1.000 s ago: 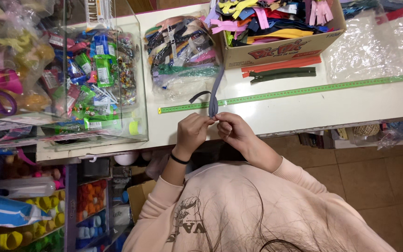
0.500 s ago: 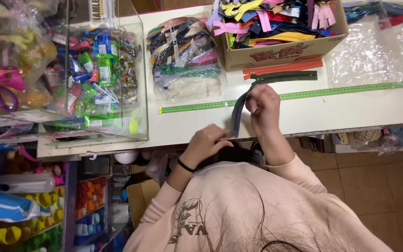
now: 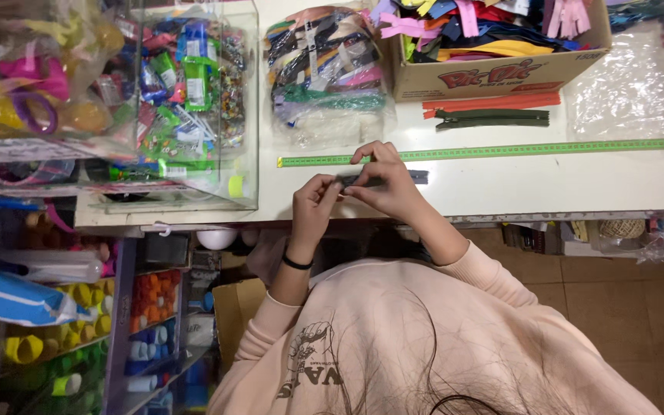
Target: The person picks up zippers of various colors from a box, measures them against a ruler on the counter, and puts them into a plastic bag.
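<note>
The dark grey zipper [image 3: 382, 179] now lies flat on the white counter [image 3: 547, 184], just near of the green measuring tape [image 3: 516, 149] and running parallel to it; half a second ago it was lifted and hanging in a curve from the right hand, and a second ago both hands held it upright at the counter's near edge; so the strip has gone from being handled in the air to being laid out along the tape. The left hand [image 3: 315, 206] pinches the zipper's left end between thumb and fingers; the right hand [image 3: 384, 180] presses down over its middle, fingers curled, with the right end showing beyond the knuckles. Judging by this, the zipper is being held straight against the tape's markings. Farther off lie a dark green zipper [image 3: 492, 117] and an orange zipper [image 3: 492, 101], near a cardboard box [image 3: 501, 73] of coloured zippers; a clear bag of zippers [image 3: 328, 77] sits to the left.
</note>
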